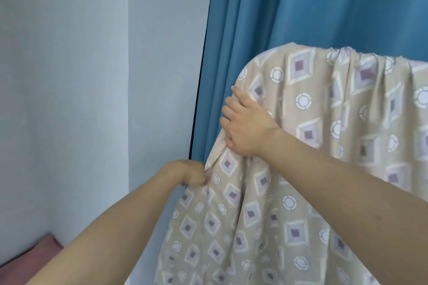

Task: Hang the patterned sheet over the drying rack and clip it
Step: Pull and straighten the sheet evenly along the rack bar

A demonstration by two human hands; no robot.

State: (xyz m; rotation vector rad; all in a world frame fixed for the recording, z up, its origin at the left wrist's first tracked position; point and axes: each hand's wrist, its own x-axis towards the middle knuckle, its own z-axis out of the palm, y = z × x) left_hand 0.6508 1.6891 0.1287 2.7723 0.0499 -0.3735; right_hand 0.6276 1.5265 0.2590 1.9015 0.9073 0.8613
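The patterned sheet (312, 136), beige with purple diamonds and white circles, hangs draped over a high bar of the drying rack, which is hidden under the cloth. It is bunched into folds at the top right. My right hand (245, 125) grips the sheet's left edge, fingers curled round the cloth. Lower down, my left hand (187, 172) pinches the same left edge in a closed fist. No clip is visible.
A blue curtain (301, 2) hangs right behind the sheet. A pale grey wall (81, 76) fills the left side. Something pink (30, 257) lies low at the bottom left corner.
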